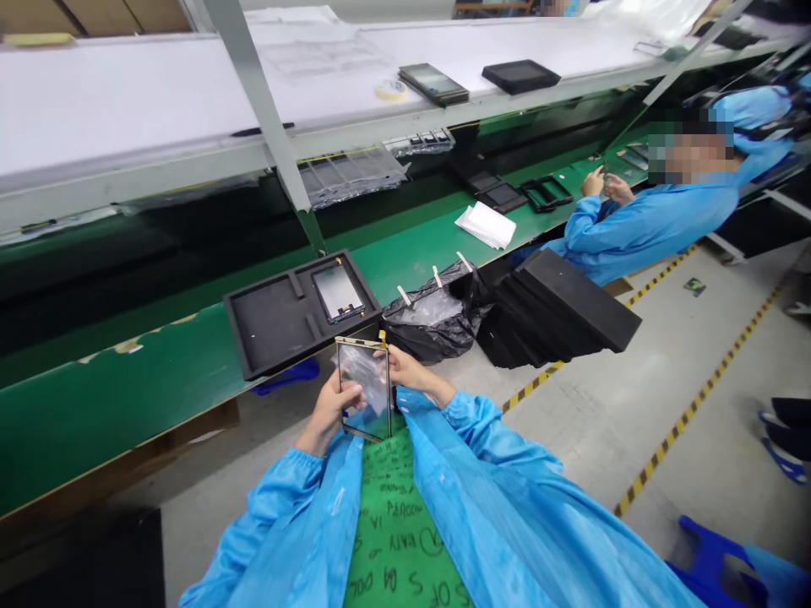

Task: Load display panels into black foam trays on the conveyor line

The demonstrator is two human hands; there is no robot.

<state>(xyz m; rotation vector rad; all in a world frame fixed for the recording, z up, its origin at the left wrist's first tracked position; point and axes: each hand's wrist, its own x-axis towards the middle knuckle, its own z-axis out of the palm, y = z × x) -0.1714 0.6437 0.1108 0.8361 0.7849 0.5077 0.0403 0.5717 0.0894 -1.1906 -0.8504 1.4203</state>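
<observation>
I hold a thin rectangular glass panel upright in front of my chest, over a green sheet with handwriting on my lap. My left hand grips its left edge with the thumb on the face. My right hand pinches its right edge near the top. Just beyond, a black foam tray sits on the green workbench, with another glass panel lying in its right pocket; the left pocket holds nothing.
A black plastic bag with white strips and a leaning stack of black foam trays sit right of the tray. A co-worker in a blue coat works at the bench further right. White sheets and devices lie beyond.
</observation>
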